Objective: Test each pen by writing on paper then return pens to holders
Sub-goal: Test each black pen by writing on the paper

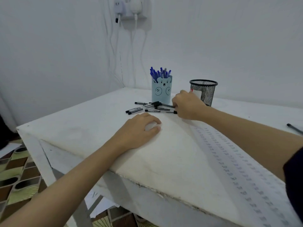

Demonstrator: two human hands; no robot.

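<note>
Several black pens [150,107] lie loose on the white table [68,128] in front of a light blue bear holder [161,91] full of blue pens [159,73]. To its right stands a black mesh holder [205,91], which looks empty. My right hand [186,106] reaches into the right end of the black pen pile, fingers curled over a pen there. My left hand [141,130] rests palm down on the white paper [172,153], holding it flat. Rows of small written marks [232,161] run along the paper's right side.
One more dark pen [294,128] lies at the table's far right. Chargers and white cables [129,46] hang on the wall behind. The table's front edge is chipped, with papers and patterned floor tiles [16,177] below at left.
</note>
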